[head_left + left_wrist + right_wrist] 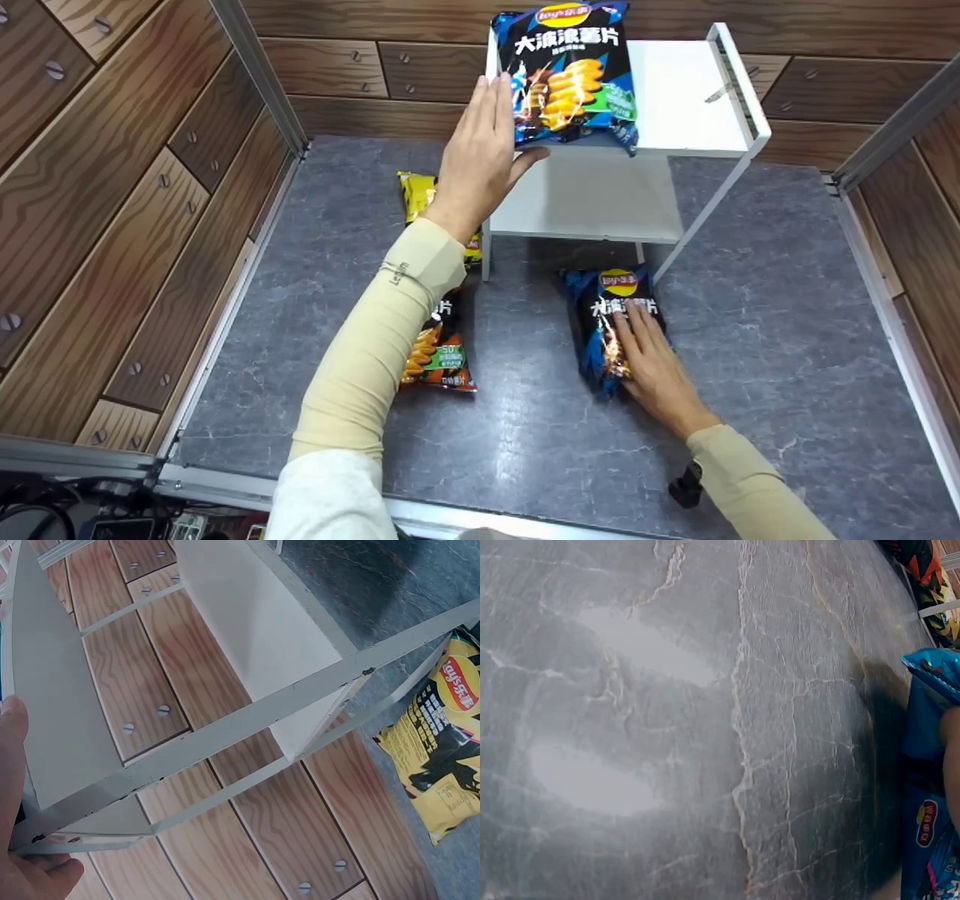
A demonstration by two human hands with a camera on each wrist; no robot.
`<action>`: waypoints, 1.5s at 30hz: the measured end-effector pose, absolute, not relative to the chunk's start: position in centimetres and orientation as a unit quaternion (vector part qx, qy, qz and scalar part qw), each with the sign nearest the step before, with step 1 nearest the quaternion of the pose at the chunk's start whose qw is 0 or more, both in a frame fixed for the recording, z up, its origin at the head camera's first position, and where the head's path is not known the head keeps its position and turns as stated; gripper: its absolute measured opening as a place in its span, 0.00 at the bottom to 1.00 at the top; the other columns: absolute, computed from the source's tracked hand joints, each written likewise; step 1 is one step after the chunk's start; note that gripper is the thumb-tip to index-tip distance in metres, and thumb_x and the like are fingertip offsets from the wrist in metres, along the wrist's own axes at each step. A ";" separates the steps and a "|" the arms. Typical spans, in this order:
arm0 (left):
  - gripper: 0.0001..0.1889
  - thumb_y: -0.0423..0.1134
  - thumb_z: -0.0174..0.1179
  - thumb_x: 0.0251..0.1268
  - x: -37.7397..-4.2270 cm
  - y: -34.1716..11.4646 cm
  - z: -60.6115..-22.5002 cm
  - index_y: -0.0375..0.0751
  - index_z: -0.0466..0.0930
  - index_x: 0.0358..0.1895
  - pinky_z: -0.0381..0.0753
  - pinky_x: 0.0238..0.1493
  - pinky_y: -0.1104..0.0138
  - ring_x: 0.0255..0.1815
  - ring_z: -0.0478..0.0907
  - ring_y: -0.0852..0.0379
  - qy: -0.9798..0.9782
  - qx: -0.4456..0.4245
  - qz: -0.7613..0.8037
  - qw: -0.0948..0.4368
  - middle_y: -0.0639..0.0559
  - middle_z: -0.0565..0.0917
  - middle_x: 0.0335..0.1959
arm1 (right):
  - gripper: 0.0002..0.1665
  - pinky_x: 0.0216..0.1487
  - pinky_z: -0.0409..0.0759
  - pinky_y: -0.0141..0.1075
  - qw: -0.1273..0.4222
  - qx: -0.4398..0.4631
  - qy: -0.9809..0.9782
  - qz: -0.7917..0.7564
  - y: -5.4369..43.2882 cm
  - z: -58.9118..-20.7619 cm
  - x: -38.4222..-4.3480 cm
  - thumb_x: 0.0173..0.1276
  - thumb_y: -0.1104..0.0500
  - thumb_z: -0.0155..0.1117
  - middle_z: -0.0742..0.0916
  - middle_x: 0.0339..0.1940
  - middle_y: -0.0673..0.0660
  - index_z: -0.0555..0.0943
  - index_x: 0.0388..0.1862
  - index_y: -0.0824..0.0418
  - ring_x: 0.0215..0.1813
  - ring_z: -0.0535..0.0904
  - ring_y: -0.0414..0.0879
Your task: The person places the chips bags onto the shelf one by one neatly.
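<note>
My left hand [480,142] lies at the upper left edge of a white two-tier metal shelf [694,90], fingers straight beside a blue and black Lay's bag of chips [577,45] on its top board. In the left wrist view, its thumb overlaps the board's edge and other fingertips [67,877] show by the corner. Lower right, my right hand [660,375] rests on a second blue and black bag of chips [600,330], fingers extended over its front; its thumb is mostly hidden. The right wrist view catches that bag [922,787] at the right edge.
An orange and black bag of chips [454,367] and a yellow bag of chips [442,757] lie left of the shelf, partly behind my left arm. Wood-patterned walls [217,172] and metal rails [262,90] border the grey marbled floor [300,225].
</note>
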State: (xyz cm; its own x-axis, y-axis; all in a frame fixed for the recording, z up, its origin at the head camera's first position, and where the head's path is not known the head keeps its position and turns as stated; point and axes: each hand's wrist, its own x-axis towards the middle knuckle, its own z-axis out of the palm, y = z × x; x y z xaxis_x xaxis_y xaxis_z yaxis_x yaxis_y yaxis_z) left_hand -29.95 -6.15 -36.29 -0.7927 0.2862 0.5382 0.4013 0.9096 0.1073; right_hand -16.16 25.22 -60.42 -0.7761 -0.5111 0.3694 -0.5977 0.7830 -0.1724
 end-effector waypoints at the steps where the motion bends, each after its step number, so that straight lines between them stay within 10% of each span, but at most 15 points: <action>1: 0.49 0.65 0.51 0.68 -29.9 -6.1 -36.3 0.26 0.50 0.76 0.51 0.81 0.63 0.80 0.54 0.42 -0.940 -0.182 -0.110 0.265 0.34 0.61 0.76 | 0.70 0.78 0.59 0.53 0.158 0.297 -0.931 0.144 25.2 -60.4 -16.1 0.32 0.73 0.84 0.60 0.78 0.72 0.57 0.77 0.71 0.77 0.58 0.70; 17: 0.49 0.65 0.50 0.68 -29.9 -6.1 -36.2 0.27 0.50 0.76 0.52 0.81 0.63 0.80 0.54 0.42 -0.941 -0.181 -0.114 0.261 0.34 0.60 0.77 | 0.61 0.81 0.54 0.47 0.190 0.296 -0.916 0.193 26.6 -59.1 -14.8 0.37 0.84 0.66 0.64 0.76 0.72 0.58 0.76 0.72 0.74 0.62 0.70; 36: 0.49 0.65 0.50 0.69 -29.9 -6.1 -36.2 0.26 0.50 0.76 0.51 0.81 0.63 0.80 0.54 0.41 -0.942 -0.184 -0.110 0.260 0.34 0.60 0.76 | 0.54 0.83 0.49 0.40 0.214 0.285 -0.913 0.198 26.9 -54.1 -13.1 0.50 0.79 0.69 0.64 0.78 0.69 0.59 0.76 0.70 0.77 0.60 0.67; 41: 0.49 0.65 0.50 0.69 -29.9 -6.1 -36.2 0.26 0.50 0.76 0.51 0.81 0.63 0.80 0.53 0.41 -0.941 -0.185 -0.114 0.260 0.33 0.60 0.77 | 0.32 0.83 0.50 0.40 0.246 0.293 -0.901 0.204 26.8 -52.9 -13.1 0.77 0.59 0.52 0.65 0.77 0.69 0.61 0.76 0.70 0.77 0.61 0.66; 45: 0.49 0.65 0.50 0.69 -29.9 -6.1 -36.2 0.26 0.50 0.76 0.50 0.81 0.63 0.80 0.53 0.42 -0.941 -0.183 -0.118 0.258 0.34 0.60 0.77 | 0.36 0.83 0.50 0.39 0.257 0.290 -0.899 0.204 26.9 -52.1 -13.0 0.82 0.46 0.33 0.66 0.76 0.69 0.61 0.75 0.70 0.77 0.61 0.66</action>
